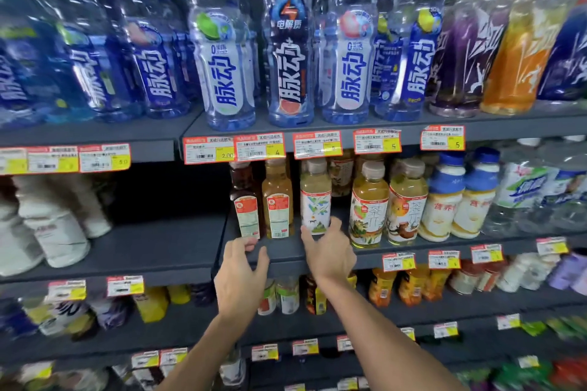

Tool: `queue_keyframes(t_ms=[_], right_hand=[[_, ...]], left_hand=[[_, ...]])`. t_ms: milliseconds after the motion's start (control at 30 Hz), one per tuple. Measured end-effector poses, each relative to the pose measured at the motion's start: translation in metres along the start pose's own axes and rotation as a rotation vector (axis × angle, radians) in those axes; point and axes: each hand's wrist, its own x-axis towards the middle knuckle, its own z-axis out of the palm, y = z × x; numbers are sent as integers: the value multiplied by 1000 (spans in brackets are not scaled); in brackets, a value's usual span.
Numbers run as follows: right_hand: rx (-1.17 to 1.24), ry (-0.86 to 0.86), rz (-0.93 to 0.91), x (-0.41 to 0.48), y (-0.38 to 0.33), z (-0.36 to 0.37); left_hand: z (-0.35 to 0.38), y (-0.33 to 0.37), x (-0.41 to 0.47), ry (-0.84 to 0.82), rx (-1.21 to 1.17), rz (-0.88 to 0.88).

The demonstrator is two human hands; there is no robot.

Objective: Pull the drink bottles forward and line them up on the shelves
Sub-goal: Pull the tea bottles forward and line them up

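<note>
1. Bottles everywhere, so going left to right: white bottles [57, 232], blurry, at the far left of the middle shelf [165, 247].
2. Up top, a row of blue-capped drink bottles [222, 51] lined along the front edge, price tags [260, 147] clipped underneath.
3. Left hand [241, 276] up at the shelf lip, grip loose and spread, fingertips [251, 241] just under the base of the dark tea bottle [246, 200]. Can't tell if actually touching it.
4. Amber bottle [278, 200] right beside the dark one, both set back from the edge, barcode sides facing out.
5. Right hand [330, 255] next, grip pinching the bottom of the pale tea bottle [315, 197], thumb on its left side, fingers on its right. Bottle upright, about level with the amber one.
6. Further right, two illustrated tea bottles [368, 209] side by side, standing closer to the front edge than the pale one.
7. After those, two milky bottles [444, 200] with blue caps, then clear bottles [524, 194] with green-and-blue labels, pretty blurry, at the far right.
</note>
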Motion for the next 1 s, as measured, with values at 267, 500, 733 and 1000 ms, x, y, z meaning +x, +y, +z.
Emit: queue_keyframes(t_ms=[267,500,733,1000], right_hand=[[154,-3,-17,-15,16,-8],[266,-146,-164,-21,46,-18],[212,-183,-220,-8,63,-29],[263,-258,-195,-1,59,-27]], left_hand=[[21,33,5,-159,-128,80],[59,77,6,-284,-297,10],[78,84,16,-238,-173,-49],[75,83,17,-240,-159,-47]])
